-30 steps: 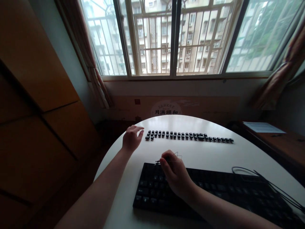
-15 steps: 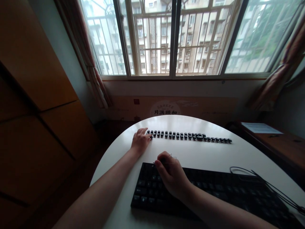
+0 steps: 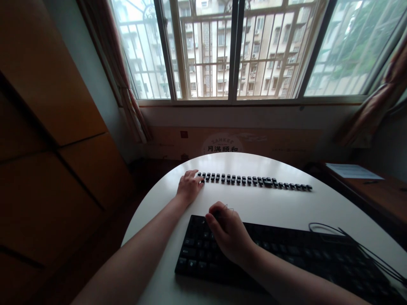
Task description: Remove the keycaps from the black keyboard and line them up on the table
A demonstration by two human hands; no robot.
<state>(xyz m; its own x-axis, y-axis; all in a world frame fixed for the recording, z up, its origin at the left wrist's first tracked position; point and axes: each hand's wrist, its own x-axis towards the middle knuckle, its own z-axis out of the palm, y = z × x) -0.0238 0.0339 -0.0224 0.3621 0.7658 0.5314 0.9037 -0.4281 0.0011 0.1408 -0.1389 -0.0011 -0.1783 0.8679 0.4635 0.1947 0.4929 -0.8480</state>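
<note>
While the right hand (image 3: 229,231) curls into a closed grip around a thin wire tool (image 3: 227,206), mostly hidden, over the left part of a black keyboard (image 3: 190,252), the left hand (image 3: 189,187) is at the left end of a long row of small black keycaps (image 3: 238,181) on the white counter (image 3: 270,205). Its grip is slightly parted; whether it holds a keycap, I cannot tell.

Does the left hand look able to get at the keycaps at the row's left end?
Likely yes: the left hand is right at those keycaps, nothing visible blocks it, and the right hand is apart, over the keyboard.
</note>
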